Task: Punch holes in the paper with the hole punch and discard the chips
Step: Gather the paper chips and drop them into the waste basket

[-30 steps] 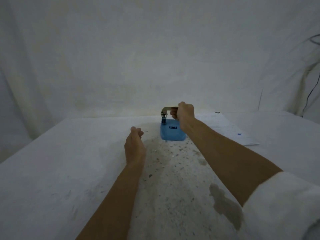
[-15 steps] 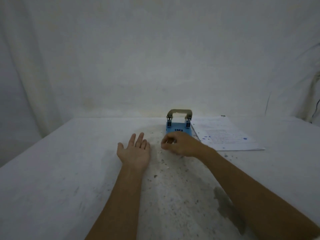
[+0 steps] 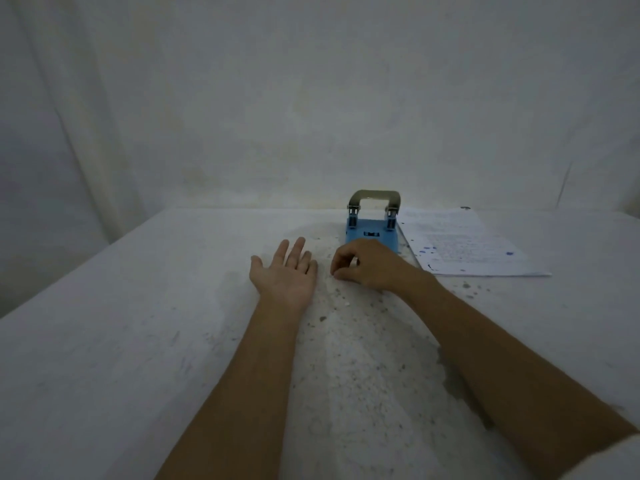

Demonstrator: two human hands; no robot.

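Observation:
A blue hole punch (image 3: 371, 230) with a metal handle stands upright at the far middle of the table. To its right lies the printed paper (image 3: 464, 244), dotted with blue spots. My left hand (image 3: 285, 273) rests palm up on the table with its fingers spread and nothing in it. My right hand (image 3: 367, 263) is just in front of the punch, fingertips pinched together on the table surface among tiny white paper chips (image 3: 341, 297). Whether a chip sits between the fingertips is too small to tell.
The white table (image 3: 121, 341) is speckled and stained down its middle, with a dark patch (image 3: 457, 386) near my right forearm. A white cloth backdrop hangs behind the table's far edge.
My right hand let go of the punch handle and came down in front of the punch, pinching at the table. My left hand turned palm up and opened.

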